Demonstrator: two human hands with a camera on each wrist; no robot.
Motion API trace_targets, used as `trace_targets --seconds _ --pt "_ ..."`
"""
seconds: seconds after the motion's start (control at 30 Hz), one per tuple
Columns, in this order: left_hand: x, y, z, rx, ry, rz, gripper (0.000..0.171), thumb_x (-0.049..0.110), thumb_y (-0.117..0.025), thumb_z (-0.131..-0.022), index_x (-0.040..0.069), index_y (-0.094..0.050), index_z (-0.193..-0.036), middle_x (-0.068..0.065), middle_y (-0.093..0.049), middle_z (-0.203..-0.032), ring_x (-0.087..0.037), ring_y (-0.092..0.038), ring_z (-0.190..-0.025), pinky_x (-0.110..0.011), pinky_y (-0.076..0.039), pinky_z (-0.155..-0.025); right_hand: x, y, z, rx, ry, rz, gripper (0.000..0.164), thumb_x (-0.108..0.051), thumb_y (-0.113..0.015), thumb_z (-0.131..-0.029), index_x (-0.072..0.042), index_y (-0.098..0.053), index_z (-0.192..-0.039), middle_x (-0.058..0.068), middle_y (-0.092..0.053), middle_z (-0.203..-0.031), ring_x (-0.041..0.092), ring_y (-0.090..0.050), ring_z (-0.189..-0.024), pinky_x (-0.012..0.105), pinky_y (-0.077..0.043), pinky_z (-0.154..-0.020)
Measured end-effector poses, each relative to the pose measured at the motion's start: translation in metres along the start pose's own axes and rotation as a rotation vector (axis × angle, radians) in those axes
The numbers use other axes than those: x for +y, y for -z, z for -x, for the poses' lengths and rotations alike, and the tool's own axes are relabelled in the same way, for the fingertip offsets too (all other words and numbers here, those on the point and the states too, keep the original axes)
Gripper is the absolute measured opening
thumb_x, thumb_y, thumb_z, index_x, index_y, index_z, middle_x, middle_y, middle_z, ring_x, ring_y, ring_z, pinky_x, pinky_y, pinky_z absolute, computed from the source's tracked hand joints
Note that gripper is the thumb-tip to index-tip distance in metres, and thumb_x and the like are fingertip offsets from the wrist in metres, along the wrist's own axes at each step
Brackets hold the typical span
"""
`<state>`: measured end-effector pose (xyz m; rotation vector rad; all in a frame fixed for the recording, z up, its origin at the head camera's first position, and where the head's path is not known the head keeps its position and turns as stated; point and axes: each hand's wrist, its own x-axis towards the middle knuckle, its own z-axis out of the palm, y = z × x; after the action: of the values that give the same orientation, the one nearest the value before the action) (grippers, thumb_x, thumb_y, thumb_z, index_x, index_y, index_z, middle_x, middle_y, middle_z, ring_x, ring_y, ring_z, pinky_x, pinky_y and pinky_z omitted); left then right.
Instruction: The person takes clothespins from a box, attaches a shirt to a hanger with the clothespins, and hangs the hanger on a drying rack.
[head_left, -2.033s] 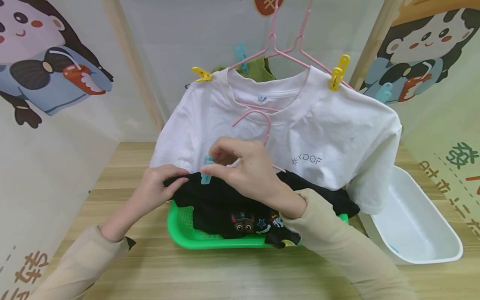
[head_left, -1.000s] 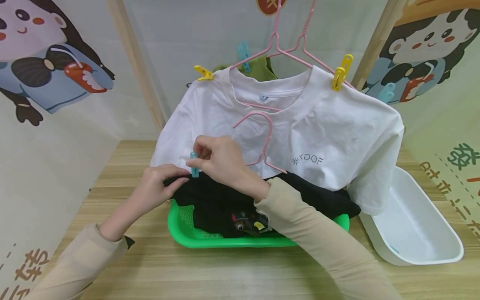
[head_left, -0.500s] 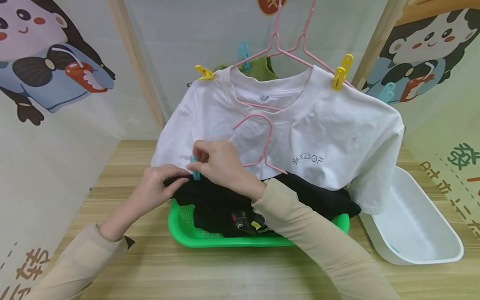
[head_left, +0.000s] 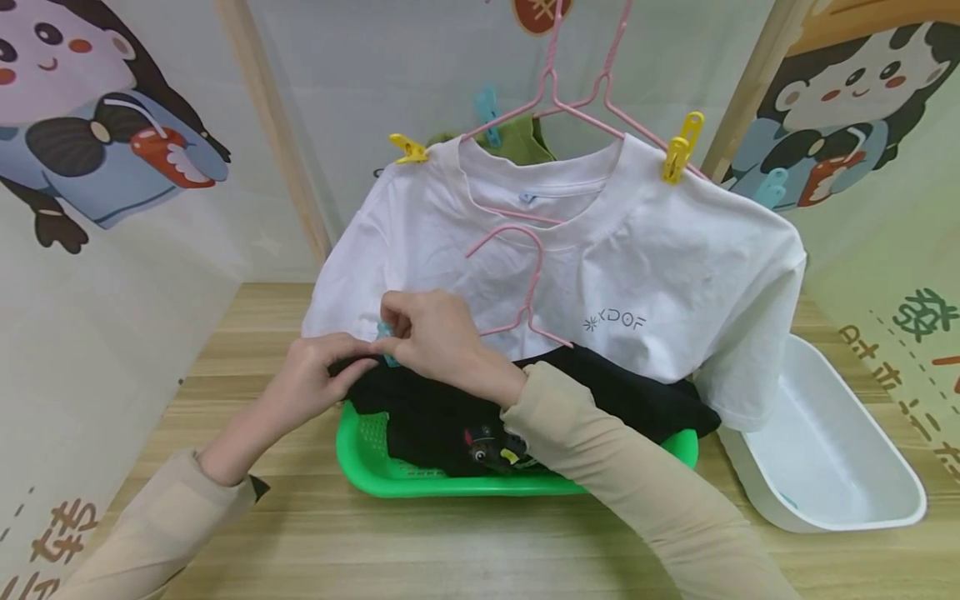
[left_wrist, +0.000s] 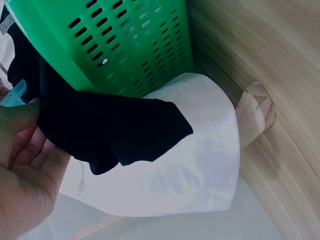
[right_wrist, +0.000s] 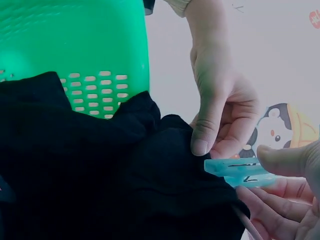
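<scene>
My left hand [head_left: 315,367] pinches the shoulder edge of a black shirt [head_left: 435,417] with a cartoon print on its front. Close beside it, my right hand [head_left: 435,333] pinches a light blue clothespin [right_wrist: 240,172], whose tips sit over the black cloth's edge in the right wrist view. A pink hanger [head_left: 534,283] runs into the shirt, its hook standing up in front of a white T-shirt. In the left wrist view the black sleeve [left_wrist: 125,130] hangs from my left fingers. The black shirt lies over a green basket [head_left: 465,485].
The white T-shirt [head_left: 660,250] hangs behind on a pink hanger, with a yellow clothespin [head_left: 678,150] at one shoulder and another yellow clothespin [head_left: 408,148] opposite. A green garment [head_left: 525,137] hangs farther back. At right stands a white bin [head_left: 832,442] on the wooden table [head_left: 450,542].
My right hand has moved left with the blue clothespin, then down onto the black shirt's edge beside my left hand. The left hand keeps its hold on the cloth.
</scene>
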<state>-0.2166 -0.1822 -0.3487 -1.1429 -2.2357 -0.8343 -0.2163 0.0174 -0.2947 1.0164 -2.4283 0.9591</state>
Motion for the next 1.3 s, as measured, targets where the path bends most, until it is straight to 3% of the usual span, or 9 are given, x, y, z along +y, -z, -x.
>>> trace_targets --seconds 0.17,0.47,0.73,0.87,1.03,1.3 --pt "0.000 0.000 0.000 -0.001 -0.011 -0.001 0.022 -0.014 -0.075 -0.066 -0.004 -0.071 -0.084 -0.009 -0.070 -0.078 -0.018 -0.066 -0.069 -0.017 -0.051 -0.062 0.001 -0.004 0.002 0.025 0.056 0.020 0.029 -0.017 -0.079 -0.074 -0.008 -0.053 -0.066 0.000 -0.063 -0.062 0.012 -0.057 -0.055 0.021 -0.039 -0.050" --pt "0.001 0.000 0.000 -0.008 -0.016 0.006 0.022 -0.015 -0.075 -0.066 -0.003 -0.070 -0.084 -0.007 -0.069 -0.077 -0.015 -0.064 -0.067 -0.016 -0.049 -0.062 0.002 -0.003 0.003 0.000 0.052 0.053 0.030 -0.020 -0.080 -0.073 -0.008 -0.053 -0.069 0.000 -0.063 -0.065 0.013 -0.057 -0.057 0.021 -0.039 -0.050" --pt "-0.001 0.000 0.000 -0.013 -0.019 0.001 0.019 -0.014 -0.074 -0.068 -0.003 -0.070 -0.082 -0.008 -0.069 -0.078 -0.016 -0.064 -0.067 -0.017 -0.049 -0.061 0.002 0.001 0.005 -0.061 0.020 0.068 0.027 -0.025 -0.079 -0.076 -0.008 -0.064 -0.091 0.002 -0.067 -0.084 0.017 -0.059 -0.073 0.026 -0.045 -0.059" --pt "0.000 0.000 -0.001 -0.015 -0.015 0.001 0.020 -0.014 -0.074 -0.068 -0.003 -0.071 -0.084 -0.008 -0.070 -0.079 -0.016 -0.065 -0.069 -0.018 -0.050 -0.061 -0.001 0.011 0.010 -0.039 0.065 0.069 0.033 -0.023 -0.079 -0.077 -0.007 -0.065 -0.102 0.004 -0.067 -0.092 0.018 -0.060 -0.084 0.026 -0.048 -0.068" --pt "0.002 0.001 -0.002 -0.006 -0.005 0.001 0.023 -0.014 -0.075 -0.067 -0.001 -0.072 -0.086 -0.006 -0.070 -0.080 -0.017 -0.066 -0.072 -0.018 -0.050 -0.064 -0.004 0.028 0.022 0.023 0.127 0.025 0.031 -0.016 -0.079 -0.076 -0.003 -0.066 -0.101 0.005 -0.066 -0.092 0.018 -0.060 -0.089 0.024 -0.046 -0.080" --pt "0.003 -0.001 -0.002 0.009 -0.013 0.001 0.022 -0.013 -0.076 -0.067 0.000 -0.072 -0.084 -0.005 -0.070 -0.079 -0.017 -0.066 -0.072 -0.021 -0.050 -0.063 -0.001 0.053 0.050 0.033 0.136 0.026 0.028 -0.016 -0.077 -0.078 -0.005 -0.066 -0.101 0.004 -0.066 -0.095 0.014 -0.061 -0.090 0.022 -0.047 -0.081"
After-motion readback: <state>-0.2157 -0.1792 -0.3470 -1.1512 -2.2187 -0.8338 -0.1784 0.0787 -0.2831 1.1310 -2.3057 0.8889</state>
